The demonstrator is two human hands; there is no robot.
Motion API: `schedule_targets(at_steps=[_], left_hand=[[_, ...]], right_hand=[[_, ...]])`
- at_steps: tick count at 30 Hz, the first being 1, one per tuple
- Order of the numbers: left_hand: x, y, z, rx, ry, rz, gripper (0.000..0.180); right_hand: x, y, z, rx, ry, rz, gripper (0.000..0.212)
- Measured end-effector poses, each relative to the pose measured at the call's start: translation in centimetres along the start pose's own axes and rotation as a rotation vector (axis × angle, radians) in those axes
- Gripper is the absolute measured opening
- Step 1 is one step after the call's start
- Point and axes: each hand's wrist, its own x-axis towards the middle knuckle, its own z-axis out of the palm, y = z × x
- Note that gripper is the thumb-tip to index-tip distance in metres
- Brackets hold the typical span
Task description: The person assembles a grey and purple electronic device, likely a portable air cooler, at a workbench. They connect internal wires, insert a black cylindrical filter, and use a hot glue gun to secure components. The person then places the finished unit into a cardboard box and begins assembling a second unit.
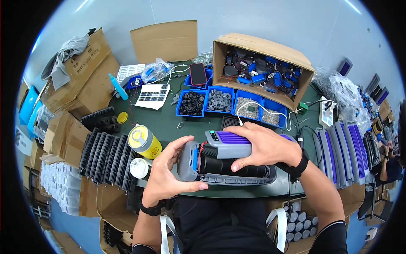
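Note:
At the table's near edge lies a long grey device housing (237, 180) with a black roller-like cylinder (220, 166) inside. My left hand (163, 180) is closed around its rounded grey end, thumb along the near side. A blue part (195, 158) and thin red wires show just inside that end. My right hand (266, 146) grips a purple-and-grey ribbed cover (230, 138), its thumb reaching down over the cylinder. The cover sits tilted above the housing, with a gap between them at the left. A small dark panel with green lights is on the cover's left end.
Beside my left hand stand a yellow bottle (144, 142) and a white-capped container (138, 168). Stacked black parts (108, 158) lie farther left. Blue bins (191, 103) of small parts line the back below a cardboard box (262, 44). More purple-and-grey covers (344, 152) stand at right.

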Motion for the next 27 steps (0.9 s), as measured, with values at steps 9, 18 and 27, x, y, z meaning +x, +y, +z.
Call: schedule_targets(at_steps=[9, 18, 27], left_hand=[[1.1, 0.3, 0.4, 0.115, 0.037, 0.169, 0.104], [2.4, 0.5, 2.1, -0.01, 0.017, 0.265, 0.107], [2.8, 0.5, 4.4, 0.094, 0.164, 0.467, 0.088]], right_hand=[[-1.3, -1.1, 1.1, 0.035, 0.179, -0.171, 0.115], [-1.7, -3.3, 2.3, -0.039, 0.261, -0.159, 0.125], [-2.2, -4.2, 3.3, -0.153, 0.251, -0.12, 0.133]])
